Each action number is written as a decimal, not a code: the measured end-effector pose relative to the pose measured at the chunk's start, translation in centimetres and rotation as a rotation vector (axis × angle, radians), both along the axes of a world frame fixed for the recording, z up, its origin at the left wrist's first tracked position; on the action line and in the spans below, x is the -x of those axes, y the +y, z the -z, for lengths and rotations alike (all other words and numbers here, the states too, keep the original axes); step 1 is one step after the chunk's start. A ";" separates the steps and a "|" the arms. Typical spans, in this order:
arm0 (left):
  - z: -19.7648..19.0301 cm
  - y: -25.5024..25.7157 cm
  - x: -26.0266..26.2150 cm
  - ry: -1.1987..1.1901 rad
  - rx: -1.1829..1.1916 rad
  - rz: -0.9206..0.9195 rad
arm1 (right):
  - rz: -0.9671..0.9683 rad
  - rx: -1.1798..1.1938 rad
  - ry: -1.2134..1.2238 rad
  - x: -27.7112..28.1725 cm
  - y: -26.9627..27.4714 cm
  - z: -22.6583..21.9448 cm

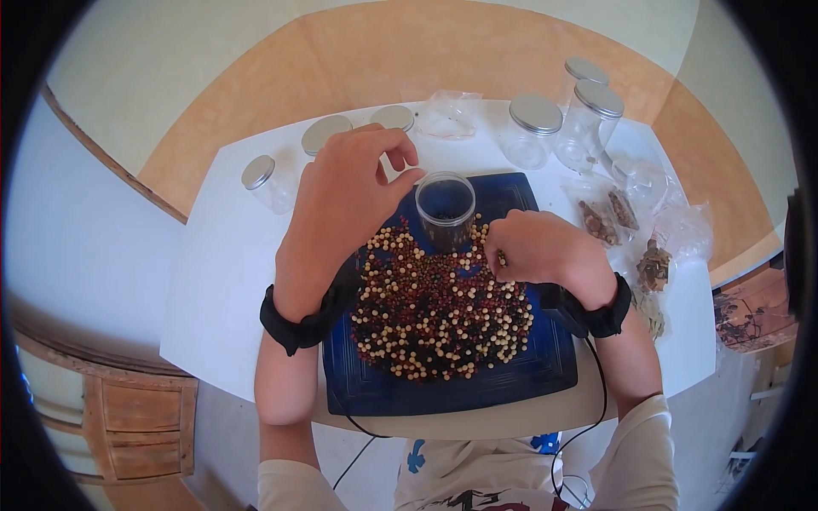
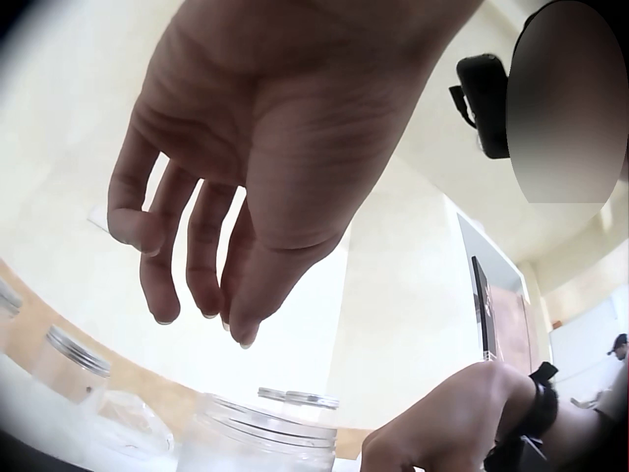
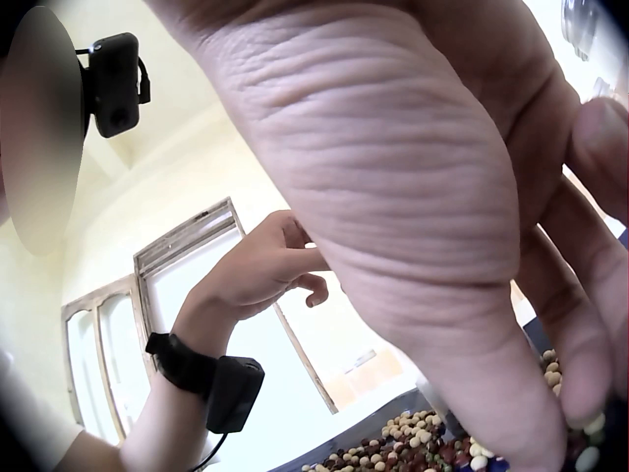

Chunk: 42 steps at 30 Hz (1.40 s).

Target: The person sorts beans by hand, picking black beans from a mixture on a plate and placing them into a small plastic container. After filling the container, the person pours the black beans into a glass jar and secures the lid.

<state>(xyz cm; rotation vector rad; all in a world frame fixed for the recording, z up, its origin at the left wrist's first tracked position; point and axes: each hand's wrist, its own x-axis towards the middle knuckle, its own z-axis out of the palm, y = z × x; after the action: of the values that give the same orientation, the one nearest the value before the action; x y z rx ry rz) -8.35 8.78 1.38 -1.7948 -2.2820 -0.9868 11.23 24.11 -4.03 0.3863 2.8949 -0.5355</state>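
Mixed beans [image 1: 443, 332], pale yellow, dark red, green and black, lie spread over a dark blue tray [image 1: 452, 396]. An uncapped clear jar [image 1: 446, 209] with dark contents stands among them towards the tray's back. Just left of its rim hovers my left hand [image 1: 354, 183], its fingers loosely bent with nothing between them, as the left wrist view also shows. Low over the beans, right of the jar, my right hand [image 1: 541, 247] has thumb and fingers curled around a few beans [image 3: 594, 425]; its palm hides part of them.
Lidded jars stand behind: a small one [image 1: 264, 181] at left, a wide one [image 1: 532, 132] and a tall one [image 1: 590, 123] at right. Bags of dried goods [image 1: 607, 213] lie on the white table [image 1: 230, 289] at right. A cable [image 1: 601, 392] hangs from the right wrist.
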 end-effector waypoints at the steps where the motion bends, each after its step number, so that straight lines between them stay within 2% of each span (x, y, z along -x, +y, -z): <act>1: 0.1 0.0 0.1 0.001 -0.001 -0.001 | -0.007 -0.014 -0.010 0.1 -0.1 0.0; 7: 1.8 0.4 1.9 0.062 -0.022 -0.018 | -0.025 -0.015 -0.041 0.2 0.1 0.3; 12: 2.6 0.1 3.2 0.079 0.084 -0.146 | -0.017 0.049 -0.031 0.3 0.2 -1.3; 14: 2.9 0.0 3.7 0.092 0.063 -0.154 | -0.059 0.156 0.059 0.2 0.4 -1.9; 18: 3.1 -0.1 4.5 0.114 0.084 -0.230 | -0.097 0.199 0.200 0.1 0.5 -3.3; 20: 3.5 -0.3 5.3 0.116 0.114 -0.260 | -0.045 0.220 0.425 0.2 0.1 -3.9; 21: 3.8 -0.3 5.7 0.118 0.145 -0.287 | -0.052 0.220 0.425 0.4 -0.2 -4.3; 23: 4.4 -0.3 6.4 0.137 0.161 -0.325 | 0.134 0.146 0.462 0.9 -0.7 -4.9; 26: 4.3 -0.4 7.0 0.143 0.209 -0.374 | 0.143 0.080 0.563 1.3 -0.8 -4.1; 29: 4.2 -0.4 6.9 0.126 0.239 -0.388 | 0.156 0.015 0.554 1.7 -0.9 -3.8; 33: 3.5 -0.5 6.3 0.108 0.266 -0.415 | 0.183 0.072 0.573 1.9 -1.0 -3.4; 42: 3.9 -0.9 8.0 0.113 0.149 -0.408 | 0.195 0.075 0.650 2.3 -0.8 -2.5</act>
<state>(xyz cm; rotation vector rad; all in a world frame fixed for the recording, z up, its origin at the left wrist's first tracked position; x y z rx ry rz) -16.33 7.86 -2.51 -1.3030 -2.5566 -0.6449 8.92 23.32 -1.52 0.5774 3.4534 -0.9514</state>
